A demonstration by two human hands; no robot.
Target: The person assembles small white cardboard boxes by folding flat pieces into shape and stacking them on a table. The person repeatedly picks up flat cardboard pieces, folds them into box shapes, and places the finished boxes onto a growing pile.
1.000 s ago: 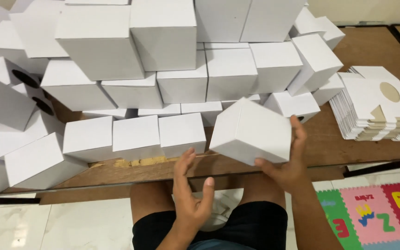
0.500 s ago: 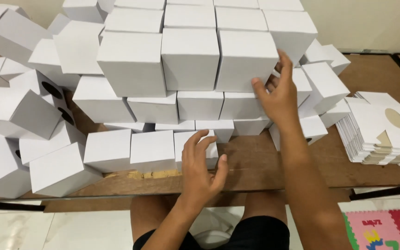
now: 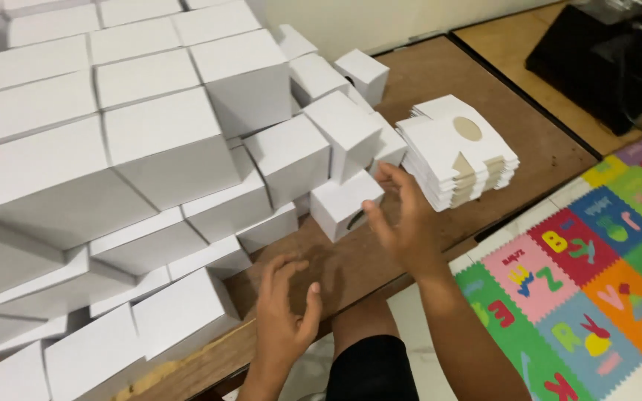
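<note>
Head view: right hand [image 3: 403,223] hovers with fingers spread and empty, just beside a small white box [image 3: 343,204] lying on the brown table [image 3: 440,70] at the foot of the stacked white boxes [image 3: 143,148]. Left hand [image 3: 284,315] hangs open, holding nothing, above the table edge. A pile of flat white carton blanks [image 3: 455,152] lies near the right hand.

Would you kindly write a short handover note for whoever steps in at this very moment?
Left hand: open, empty, over the wooden board.
Right hand: open, empty, between a small white box and the stack of flat box blanks.
Done: a big pile of folded white boxes fills the board's left side.
Left: the flat blanks remain unfolded.
</note>
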